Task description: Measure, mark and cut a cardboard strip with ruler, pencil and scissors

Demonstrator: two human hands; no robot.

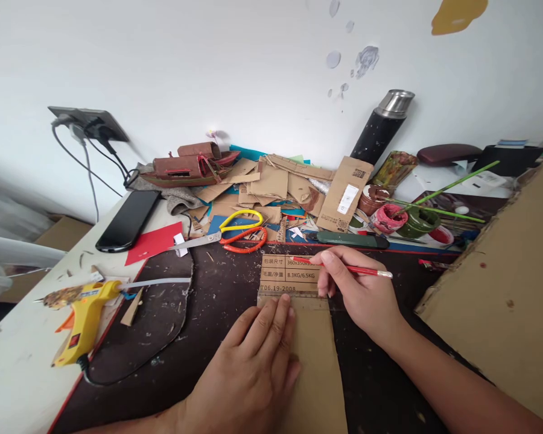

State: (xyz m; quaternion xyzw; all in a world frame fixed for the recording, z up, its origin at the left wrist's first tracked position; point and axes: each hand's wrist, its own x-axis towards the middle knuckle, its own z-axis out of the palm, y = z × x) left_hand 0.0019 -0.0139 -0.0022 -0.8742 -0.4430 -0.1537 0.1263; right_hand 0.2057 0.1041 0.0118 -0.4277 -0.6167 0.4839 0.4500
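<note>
A long strip of brown cardboard [319,361] with printed writing at its far end lies on the dark mat in front of me. Across it rests a clear ruler [305,300], just below the printed lines. My left hand [257,355] lies flat, fingers stretched, pressing on the ruler and the cardboard. In my right hand [359,289] a red pencil [366,270] is pinched, its tip pointing left over the printed box. The right fingertips are close to the ruler's right part; whether they touch it I cannot tell.
Scissors [242,232] and a green utility knife [353,240] lie beyond the strip. At left are a yellow glue gun [88,319] with its cord and a phone [129,220]. Paint jars [389,217], cardboard scraps [269,181] and a model boat [185,169] line the wall. Large cardboard [507,289] stands right.
</note>
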